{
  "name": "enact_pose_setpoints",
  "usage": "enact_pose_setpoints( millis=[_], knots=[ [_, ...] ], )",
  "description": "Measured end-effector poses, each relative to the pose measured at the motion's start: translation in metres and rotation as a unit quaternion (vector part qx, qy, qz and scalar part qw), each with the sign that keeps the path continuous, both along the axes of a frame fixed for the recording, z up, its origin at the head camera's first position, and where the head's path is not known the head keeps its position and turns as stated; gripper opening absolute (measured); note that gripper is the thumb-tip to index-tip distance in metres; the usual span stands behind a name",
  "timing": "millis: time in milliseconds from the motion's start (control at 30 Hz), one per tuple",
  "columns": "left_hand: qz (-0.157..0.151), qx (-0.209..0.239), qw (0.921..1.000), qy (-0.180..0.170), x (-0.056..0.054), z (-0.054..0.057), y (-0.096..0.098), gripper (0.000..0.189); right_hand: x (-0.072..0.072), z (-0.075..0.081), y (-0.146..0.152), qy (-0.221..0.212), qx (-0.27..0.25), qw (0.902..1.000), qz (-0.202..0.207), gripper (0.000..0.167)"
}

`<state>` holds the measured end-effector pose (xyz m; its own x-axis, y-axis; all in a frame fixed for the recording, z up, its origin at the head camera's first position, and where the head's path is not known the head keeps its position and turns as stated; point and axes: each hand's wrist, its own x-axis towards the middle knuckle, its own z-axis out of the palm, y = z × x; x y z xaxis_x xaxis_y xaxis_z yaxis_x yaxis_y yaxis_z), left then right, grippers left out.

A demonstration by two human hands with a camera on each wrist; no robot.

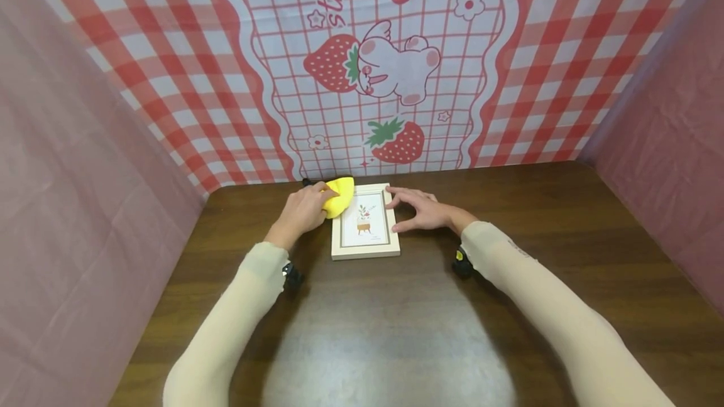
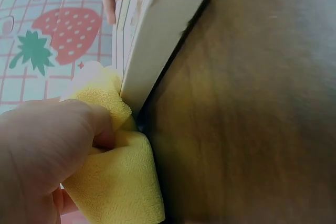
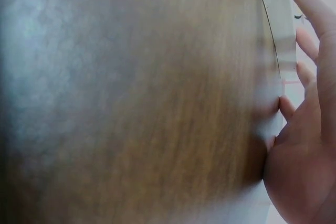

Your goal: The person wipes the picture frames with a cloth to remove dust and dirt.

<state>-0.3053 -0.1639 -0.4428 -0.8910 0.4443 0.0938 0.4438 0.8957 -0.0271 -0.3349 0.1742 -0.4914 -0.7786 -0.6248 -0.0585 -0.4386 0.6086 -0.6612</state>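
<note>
Both my arms point(image 1: 226, 325) reach forward in the head view: my left hand point(image 1: 302, 211) pinches a cloth point(image 1: 338, 201) at the upper left of the frame point(image 1: 366, 252), flat on the bench point(image 1: 396, 325); my right hand point(image 1: 424, 210) spreads at its right edge. Left wrist: cloth meets frame. Right wrist: fingertips point(image 3: 302, 36) touch it.

Behind the brown counter point(image 1: 396, 313) rises a red-and-white checked cloth point(image 1: 464, 80) with printed strawberries point(image 1: 398, 143); a pink curtain point(image 1: 73, 193) borders the counter's left, another pink curtain point(image 1: 673, 143) its right.
</note>
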Motion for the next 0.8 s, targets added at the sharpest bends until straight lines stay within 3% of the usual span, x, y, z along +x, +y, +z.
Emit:
enact_pose_setpoints(
  millis=[133,400,600,800],
  knots=[
    [0.008,0.004,0.9999,-0.006,-0.006,0.002,0.002,0.045,0.003,0.006,-0.001,0.0,0.002,1.0,0.003,0.052],
    [0.013,0.007,0.9996,-0.023,-0.007,0.003,0.003,0.046,0.0,-0.002,0.002,0.005,-0.004,1.0,0.004,0.064],
    [0.011,0.012,0.9994,-0.03,0.001,-0.001,-0.002,0.047,0.001,0.0,0.002,0.009,-0.01,0.9999,0.011,0.064],
    [0.001,0.015,0.9995,-0.027,0.017,-0.001,-0.003,0.046,-0.002,-0.005,0.003,0.0,-0.003,1.0,0.007,0.064]
  ],
)
